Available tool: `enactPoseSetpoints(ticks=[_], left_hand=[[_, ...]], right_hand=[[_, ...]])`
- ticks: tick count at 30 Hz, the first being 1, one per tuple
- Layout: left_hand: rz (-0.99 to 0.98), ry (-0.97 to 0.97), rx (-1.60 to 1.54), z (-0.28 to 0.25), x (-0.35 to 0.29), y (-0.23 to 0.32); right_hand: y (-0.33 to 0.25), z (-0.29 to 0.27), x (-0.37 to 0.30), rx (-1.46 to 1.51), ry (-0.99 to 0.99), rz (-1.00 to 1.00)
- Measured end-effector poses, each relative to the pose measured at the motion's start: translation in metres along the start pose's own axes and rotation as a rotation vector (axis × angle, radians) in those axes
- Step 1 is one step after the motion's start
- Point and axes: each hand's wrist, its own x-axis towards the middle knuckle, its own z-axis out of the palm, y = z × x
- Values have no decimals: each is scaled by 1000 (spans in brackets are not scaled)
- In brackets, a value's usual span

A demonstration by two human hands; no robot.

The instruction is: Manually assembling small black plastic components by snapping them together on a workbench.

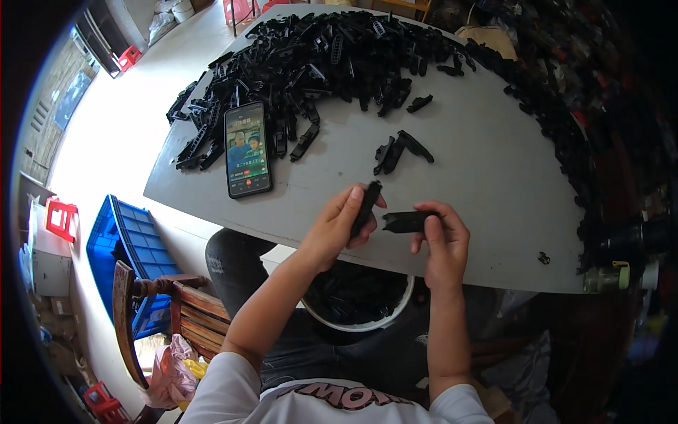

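Note:
Above the near edge of the grey table [480, 177], my left hand [340, 215] is closed around a long black plastic part [366, 210], held nearly upright. To its right, my right hand [445, 240] pinches another black plastic piece [408, 222], which lies level with its notched end toward the left hand. The two pieces are a small gap apart. Just beyond them rests a little group of loose black plastic parts [397, 152]. Below the table edge, between my legs, a round white-rimmed bucket [406, 300] holds many similar black parts.
A large heap of black plastic parts [318, 53] covers the table's far side. A phone [248, 152] with a lit screen leans at the heap's near left. More parts line the right edge, near a green-tinted jar [606, 279]. A wooden chair [201, 311] and blue crate [138, 240] stand left.

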Motion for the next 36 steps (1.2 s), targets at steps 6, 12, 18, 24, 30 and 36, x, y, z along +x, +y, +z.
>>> enactPoseSetpoints(ticks=[6, 12, 18, 24, 30, 36], left_hand=[[-61, -94, 200, 10, -20, -3], [8, -310, 322, 16, -28, 5], [80, -413, 353, 17, -55, 9], [-44, -417, 567, 1, -86, -51], [119, -106, 1216, -43, -83, -89], [70, -139, 1652, -31, -56, -97]], right_hand=[[-17, 3, -2, -309, -179, 20], [-24, 11, -9, -736, -155, -449], [-2, 13, -48, 360, -210, 384], [53, 11, -106, 124, -75, 414], [89, 15, -120, -617, -125, 60], [-25, -89, -80, -393, -115, 89]])
